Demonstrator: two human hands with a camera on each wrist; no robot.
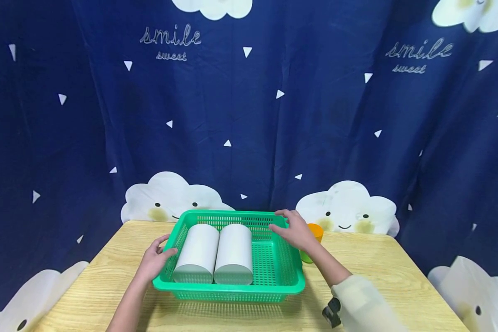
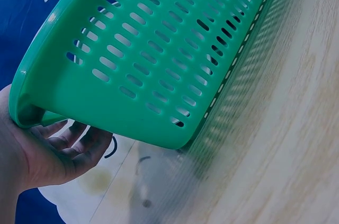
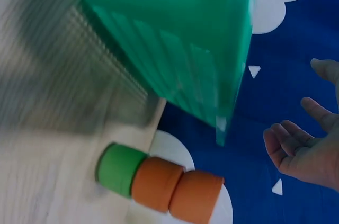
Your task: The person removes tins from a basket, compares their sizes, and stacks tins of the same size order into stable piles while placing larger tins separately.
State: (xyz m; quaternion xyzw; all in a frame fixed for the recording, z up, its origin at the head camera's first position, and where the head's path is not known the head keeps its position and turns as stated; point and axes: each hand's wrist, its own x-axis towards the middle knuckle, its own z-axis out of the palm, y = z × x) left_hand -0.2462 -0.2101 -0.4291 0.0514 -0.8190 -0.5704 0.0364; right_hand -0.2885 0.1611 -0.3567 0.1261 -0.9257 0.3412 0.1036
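Cream sleeve (image 1: 369,306) on the right arm: nearest the head camera, lower right. Remaining items by decreasing size.

Curtain (image 1: 332,115): dark blue, fills the background; white triangles, smiling clouds, lettering "smile sweet" legible in head view only.

Table (image 1: 365,263): pale wood grain, in front of the curtain.

Basket (image 1: 228,288): green, slotted walls, mid-table between both hands. Head view gives the interior; left wrist view gives the outer wall and a striped shadow along its lower edge. Whether its base fully touches the wood: cannot tell.

Cylinders: two, white, lying side by side in the basket's left part, the left one (image 1: 199,251) just beside the right one (image 1: 234,249), end faces toward the person. Both read clearly in head view alone; the basket's right part shows bare mesh floor.

Left hand (image 1: 153,259): clamped on the basket's left rim. Head view: thumb over the rim. Left wrist view adds the fingers, bent beneath the rim on the outer side.

Right hand (image 1: 294,230): appears over the far right corner in head view; right wrist view shows curtain between hand and basket, so apart. Two digits extended and separated, the others bunched.

Cup stack (image 3: 157,182): upright beside the basket's right wall, partly hidden by the right hand and forearm in head view; right wrist view resolves three sections, green below two orange.

Dark device (image 1: 332,312): at the sleeve's cuff.
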